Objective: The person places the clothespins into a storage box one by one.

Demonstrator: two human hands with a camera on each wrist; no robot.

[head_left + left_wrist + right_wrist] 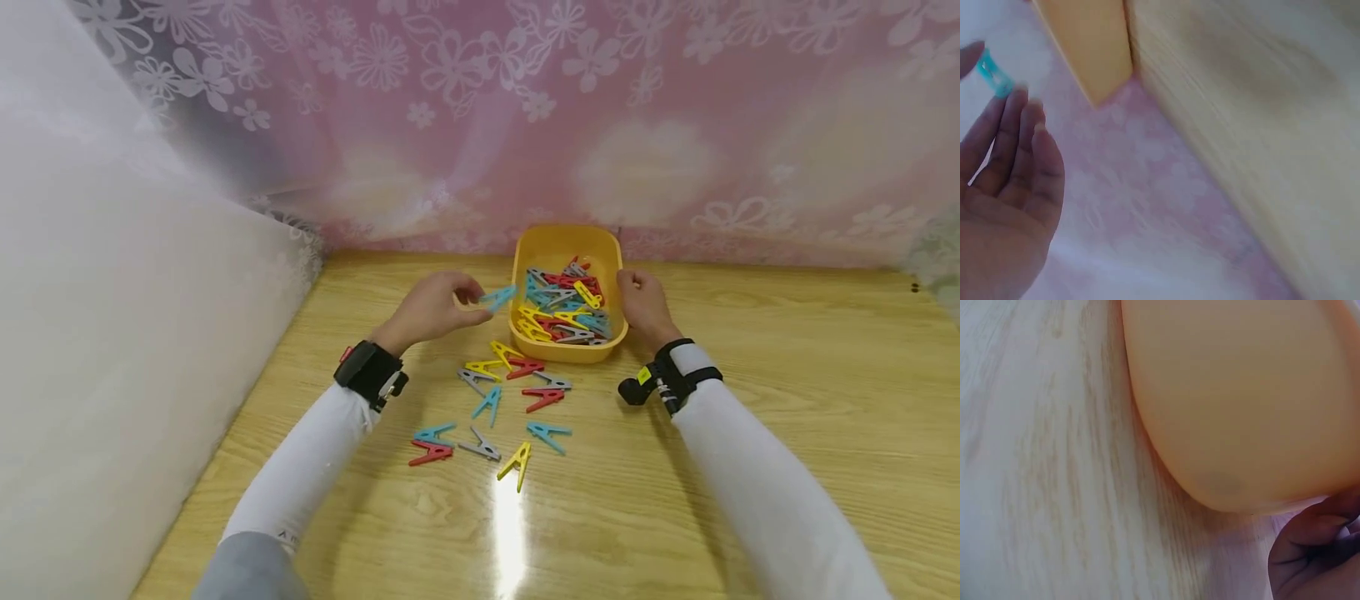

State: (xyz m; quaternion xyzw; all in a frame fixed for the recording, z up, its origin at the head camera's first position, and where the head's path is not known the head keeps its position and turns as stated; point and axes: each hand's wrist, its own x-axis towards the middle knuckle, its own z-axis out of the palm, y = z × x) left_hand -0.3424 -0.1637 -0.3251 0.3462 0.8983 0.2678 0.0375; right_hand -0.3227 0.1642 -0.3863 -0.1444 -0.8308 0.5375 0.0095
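My left hand (442, 308) pinches a light blue clothespin (501, 297) between thumb and fingertips, just off the left side of a yellow plastic container (567, 353). The left wrist view shows this clothespin (994, 76) end-on, with the other fingers extended. On the opposite side, my right hand (647, 307) grips the container's right edge with curled fingers. In the right wrist view the container's wall (1241, 406) fills much of the picture and partly hides the fingertips. Inside the container lies a heap of red, yellow, blue and grey clothespins (562, 300).
Several loose clothespins lie on the wooden table (787, 400) in front of the container, among them a yellow clothespin (516, 464), a red clothespin (431, 452) and a blue clothespin (549, 435). A pink flowered curtain (480, 125) hangs behind. A white surface (135, 292) borders the left.
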